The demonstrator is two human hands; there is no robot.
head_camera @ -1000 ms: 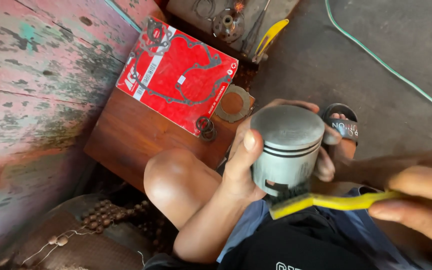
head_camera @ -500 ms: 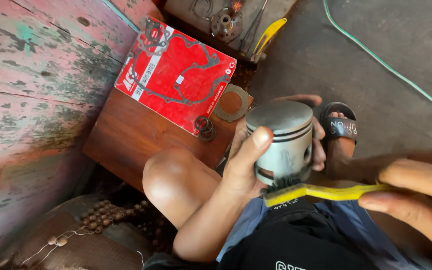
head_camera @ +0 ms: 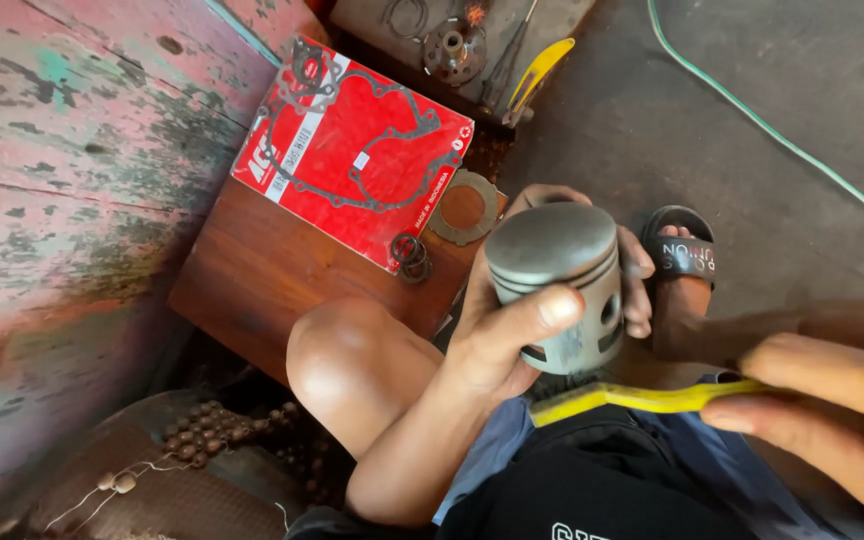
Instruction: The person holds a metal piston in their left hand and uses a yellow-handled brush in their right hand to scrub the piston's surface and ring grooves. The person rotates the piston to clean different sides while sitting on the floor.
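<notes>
Two hands are working in our head view: our left hand (head_camera: 512, 335) is gripping the grey piston (head_camera: 558, 285), fingers clamped round it above our knee (head_camera: 347, 365), now tilted a little more upright; our right hand (head_camera: 832, 400), fingers pinched on the yellow brush (head_camera: 642, 398), is bringing it under the piston's lower edge; open floor (head_camera: 752, 120) is lying to the right, wooden board (head_camera: 252, 280) left

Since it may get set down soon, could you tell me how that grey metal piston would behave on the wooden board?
The grey metal piston looks rigid and probably weighty. Laid sideways, its round wall would likely roll; crown-down it should sit steady.
</notes>
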